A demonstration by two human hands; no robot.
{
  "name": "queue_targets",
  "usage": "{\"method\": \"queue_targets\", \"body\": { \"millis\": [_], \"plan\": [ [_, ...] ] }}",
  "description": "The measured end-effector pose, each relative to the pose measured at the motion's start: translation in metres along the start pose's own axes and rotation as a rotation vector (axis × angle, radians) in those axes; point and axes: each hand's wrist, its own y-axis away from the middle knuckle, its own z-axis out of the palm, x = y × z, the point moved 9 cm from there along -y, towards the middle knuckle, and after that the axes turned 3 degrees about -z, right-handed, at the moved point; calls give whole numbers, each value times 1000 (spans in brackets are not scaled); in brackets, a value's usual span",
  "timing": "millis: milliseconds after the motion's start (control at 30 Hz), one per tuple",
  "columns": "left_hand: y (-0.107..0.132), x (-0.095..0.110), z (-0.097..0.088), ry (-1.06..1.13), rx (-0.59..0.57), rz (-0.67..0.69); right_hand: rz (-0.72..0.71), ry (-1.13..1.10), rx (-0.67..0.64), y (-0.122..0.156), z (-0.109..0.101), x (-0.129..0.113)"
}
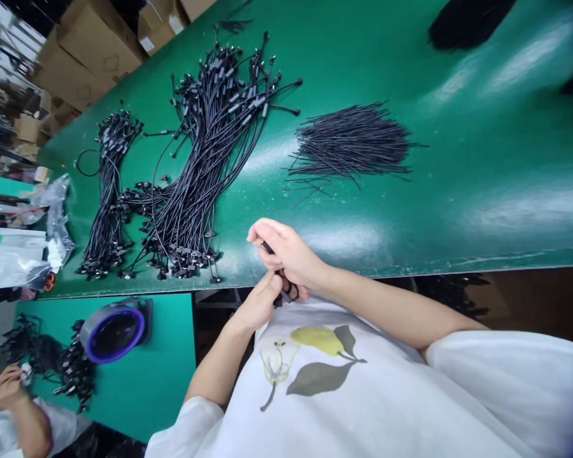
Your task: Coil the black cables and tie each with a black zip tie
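Close to my body, at the table's front edge, my two hands meet around a black cable (292,293). My right hand (289,251) is closed, with a dark piece of the cable showing between its thumb and fingers. Just below it, my left hand (261,301) pinches the cable too, and a small loop of it hangs under the hands. My fingers hide most of the cable. Left of my hands lies a big pile of black cables (205,146) with plug ends. Beyond them to the right is a heap of thin black ties or strips (356,140).
A smaller cable bundle (107,191) lies on the left of the green table (458,210). Cardboard boxes (95,48) stand behind it. At lower left, a purple-rimmed round device (146,327) sits on another table, near a co-worker's hands (8,387). Another black bundle (470,22) lies far right.
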Motion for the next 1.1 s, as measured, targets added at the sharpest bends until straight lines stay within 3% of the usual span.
{"method": "queue_targets", "body": {
  "millis": [167, 367, 533, 800, 900, 1000, 1067, 1100],
  "plan": [
    [3, -5, 20, 353, -49, -140, 145, -115, -54, -3, 0, 6],
    [7, -4, 35, 531, -134, -234, 209, -177, -167, -6, 3, 12],
    [0, -3, 32, 608, -58, -155, 221, -140, -180, -10, 1, 10],
    [-9, -11, 23, 550, 84, -101, 114, -33, -68, -14, -16, 4],
    [-5, -9, 4, 369, 136, -42, -114, 289, -119, -10, -22, -25],
    [3, 11, -26, -217, 261, 95, -582, 1020, -346, 21, 0, -63],
    [6, 27, -33, -662, 293, 170, -789, 1486, -560, 49, 16, -54],
    [6, 31, -30, -838, 266, 204, -804, 1674, -633, 58, 17, -42]
  ]
}}
